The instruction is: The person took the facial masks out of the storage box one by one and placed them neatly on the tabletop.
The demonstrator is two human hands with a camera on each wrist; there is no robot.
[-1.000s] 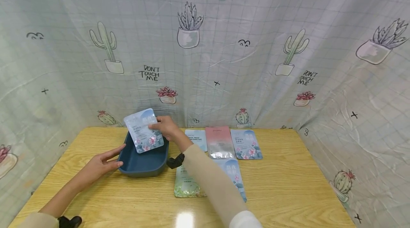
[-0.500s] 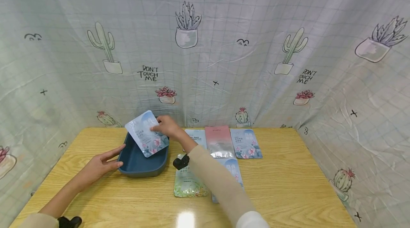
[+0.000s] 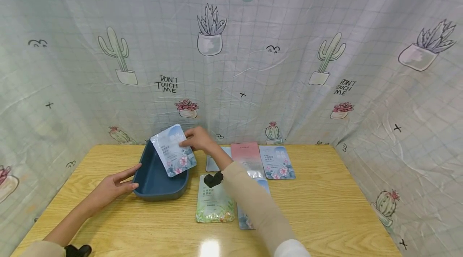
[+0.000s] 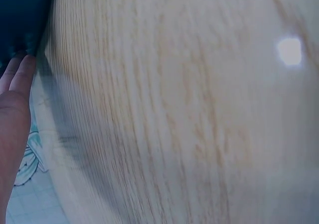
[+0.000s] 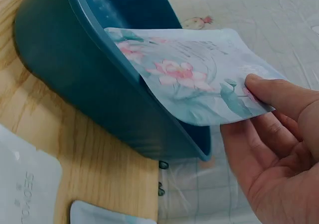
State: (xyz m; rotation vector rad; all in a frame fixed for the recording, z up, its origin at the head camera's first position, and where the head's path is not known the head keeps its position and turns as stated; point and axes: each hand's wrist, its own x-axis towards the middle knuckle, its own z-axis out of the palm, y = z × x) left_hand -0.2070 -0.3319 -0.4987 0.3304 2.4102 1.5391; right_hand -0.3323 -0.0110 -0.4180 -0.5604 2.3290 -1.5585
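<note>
A dark blue plastic bin [image 3: 160,197] stands at the left of the wooden table. My left hand [image 3: 113,186] rests at its left side, fingers straight against the wall; in the left wrist view the fingertips meet the bin's side. Between thumb and fingers, my right hand [image 3: 198,138] pinches the upper right edge of a pale blue sheet mask packet [image 3: 173,154] with pink flowers. The packet is tilted over the bin, overlapping its rim in the right wrist view. Right of the bin lies a green sheet mask packet [image 3: 215,207], partly overlapped by my right wrist strap.
More flat packets lie to the right: a pink-and-silver one [image 3: 245,154], a blue flowered one [image 3: 277,162], and another blue one [image 3: 246,219] partly under my forearm. A light blue packet [image 3: 213,163] sits behind my right wrist. A patterned curtain [image 3: 242,68] borders the table.
My right hand and the pale blue packet have moved slightly right over the bin. The green packet shows more fully now. My left hand has stayed at the bin.
</note>
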